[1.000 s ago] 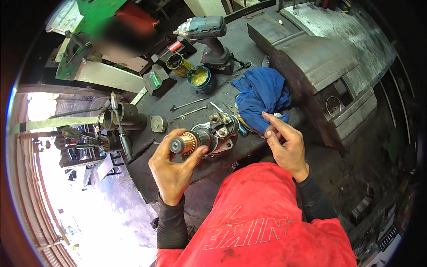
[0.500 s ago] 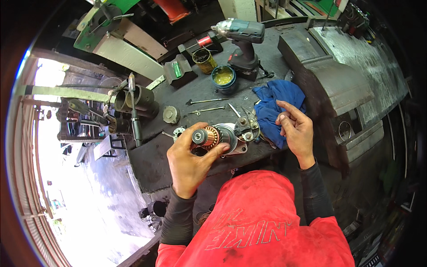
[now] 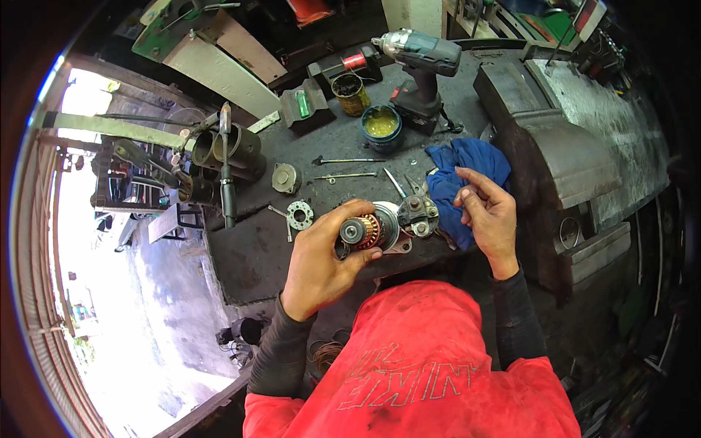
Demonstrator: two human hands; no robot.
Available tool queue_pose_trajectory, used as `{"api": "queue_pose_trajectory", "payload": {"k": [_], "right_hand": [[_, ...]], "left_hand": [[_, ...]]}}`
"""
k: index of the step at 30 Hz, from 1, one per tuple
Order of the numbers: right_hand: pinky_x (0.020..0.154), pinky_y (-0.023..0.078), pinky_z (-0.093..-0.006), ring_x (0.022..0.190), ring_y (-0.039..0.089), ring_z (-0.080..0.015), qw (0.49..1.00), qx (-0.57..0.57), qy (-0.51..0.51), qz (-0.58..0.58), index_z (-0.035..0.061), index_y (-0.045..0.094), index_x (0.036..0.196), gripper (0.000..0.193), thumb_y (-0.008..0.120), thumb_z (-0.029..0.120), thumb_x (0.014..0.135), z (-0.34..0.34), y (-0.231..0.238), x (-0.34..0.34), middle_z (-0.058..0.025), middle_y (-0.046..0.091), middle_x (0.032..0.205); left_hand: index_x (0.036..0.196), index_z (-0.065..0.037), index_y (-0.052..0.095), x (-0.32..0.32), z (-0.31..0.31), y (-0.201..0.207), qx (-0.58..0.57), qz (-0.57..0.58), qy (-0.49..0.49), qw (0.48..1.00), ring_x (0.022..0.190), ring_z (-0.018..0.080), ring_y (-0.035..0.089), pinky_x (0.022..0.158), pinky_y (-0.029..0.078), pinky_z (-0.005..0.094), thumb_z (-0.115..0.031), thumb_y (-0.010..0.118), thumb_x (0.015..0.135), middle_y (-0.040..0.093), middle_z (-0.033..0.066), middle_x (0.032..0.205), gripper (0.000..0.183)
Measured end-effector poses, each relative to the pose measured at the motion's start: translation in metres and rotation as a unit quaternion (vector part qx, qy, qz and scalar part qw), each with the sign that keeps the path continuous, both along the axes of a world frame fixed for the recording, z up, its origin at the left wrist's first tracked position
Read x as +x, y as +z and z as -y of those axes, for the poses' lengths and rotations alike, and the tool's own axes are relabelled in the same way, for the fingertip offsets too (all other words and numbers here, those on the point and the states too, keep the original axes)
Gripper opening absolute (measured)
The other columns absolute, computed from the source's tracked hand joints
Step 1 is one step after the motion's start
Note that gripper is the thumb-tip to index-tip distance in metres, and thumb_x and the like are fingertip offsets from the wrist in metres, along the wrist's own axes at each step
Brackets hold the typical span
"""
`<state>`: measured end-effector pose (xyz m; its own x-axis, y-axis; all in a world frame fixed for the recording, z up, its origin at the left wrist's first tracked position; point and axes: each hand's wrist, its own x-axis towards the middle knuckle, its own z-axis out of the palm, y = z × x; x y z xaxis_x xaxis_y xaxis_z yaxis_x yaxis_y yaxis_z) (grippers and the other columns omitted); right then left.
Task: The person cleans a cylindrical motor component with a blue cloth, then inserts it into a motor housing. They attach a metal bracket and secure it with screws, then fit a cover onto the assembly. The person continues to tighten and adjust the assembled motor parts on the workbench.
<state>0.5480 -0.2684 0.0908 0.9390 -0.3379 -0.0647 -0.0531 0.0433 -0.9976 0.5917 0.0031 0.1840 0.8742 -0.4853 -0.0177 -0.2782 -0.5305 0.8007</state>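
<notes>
- Left hand [image 3: 318, 263]: the grip is wrapped around the copper rotor [image 3: 372, 231], fingers above, thumb below.
- This rotor sits inside the grip, left of the silver housing [image 3: 401, 246].
- Blue cloth [image 3: 471, 158] lies on the tabletop [image 3: 288, 150], beyond the right hand [image 3: 490, 217].
- Right hand: thumb and fingers are bent together; whether they pinch something, I cannot tell.

The left hand [image 3: 321, 259] hides some of the copper motor part [image 3: 370, 231]. The right hand [image 3: 488, 215] covers a bit of the blue cloth [image 3: 471, 155]; you can't tell if it pinches something tiny. The view's bottom cuts off the red shirt [image 3: 412, 347], its top an orange thing [image 3: 310, 10] (whatever that is).
</notes>
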Motion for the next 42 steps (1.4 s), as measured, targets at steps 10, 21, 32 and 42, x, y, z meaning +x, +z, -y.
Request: {"api": "queue_pose_trajectory", "payload": {"k": [10, 21, 32, 42], "right_hand": [[0.06, 0.047, -0.0193, 0.07, 0.054, -0.001, 0.994, -0.065, 0.064, 0.061, 0.0018, 0.068, 0.134, 0.035, 0.063, 0.001, 0.099, -0.005, 0.042, 0.02, 0.0022, 0.065, 0.086], [0.077, 0.052, -0.0296, 0.082, 0.055, -0.0139, 0.922, -0.289, 0.255, 0.035, 0.0215, 0.049, 0.157, 0.073, 0.066, 0.001, 0.089, -0.007, -0.059, 0.132, -0.0071, 0.056, 0.107], [0.101, 0.054, -0.0347, 0.125, 0.061, -0.0244, 0.959, -0.156, 0.227, 0.071, 0.0055, 0.055, 0.15, 0.062, 0.055, -0.01, 0.09, -0.01, -0.125, 0.157, -0.0138, 0.057, 0.139], [0.085, 0.059, -0.0457, 0.105, 0.07, -0.0379, 0.759, -0.603, 0.147, 0.194, 0.0132, 0.06, 0.142, 0.052, 0.064, 0.011, 0.09, -0.013, -0.102, 0.149, -0.0191, 0.06, 0.136]], "left_hand": [[0.113, 0.0, 0.066, -0.001, 0.008, -0.011, -0.012, -0.015, 0.11, 0.994, 0.106, 0.02, 0.069, 0.093, 0.055, 0.0332, -0.009, 0.094, 0.068, 0.07, 0.011, 0.116, 0.054], [0.158, -0.004, 0.039, 0.014, -0.048, -0.036, -0.147, -0.008, 0.105, 0.984, 0.139, 0.0306, 0.054, 0.119, 0.042, 0.0436, 0.003, 0.088, 0.067, 0.046, 0.015, 0.159, 0.104], [0.148, -0.002, 0.052, -0.034, -0.016, -0.056, -0.154, 0.044, 0.15, 0.976, 0.134, 0.026, 0.059, 0.11, 0.049, 0.0411, -0.015, 0.098, 0.064, 0.06, 0.0153, 0.146, 0.097], [0.129, -0.003, 0.061, -0.024, 0.001, -0.048, -0.148, 0.059, 0.134, 0.978, 0.121, 0.0323, 0.065, 0.1, 0.052, 0.0408, -0.011, 0.094, 0.065, 0.067, 0.0141, 0.129, 0.072]]}}
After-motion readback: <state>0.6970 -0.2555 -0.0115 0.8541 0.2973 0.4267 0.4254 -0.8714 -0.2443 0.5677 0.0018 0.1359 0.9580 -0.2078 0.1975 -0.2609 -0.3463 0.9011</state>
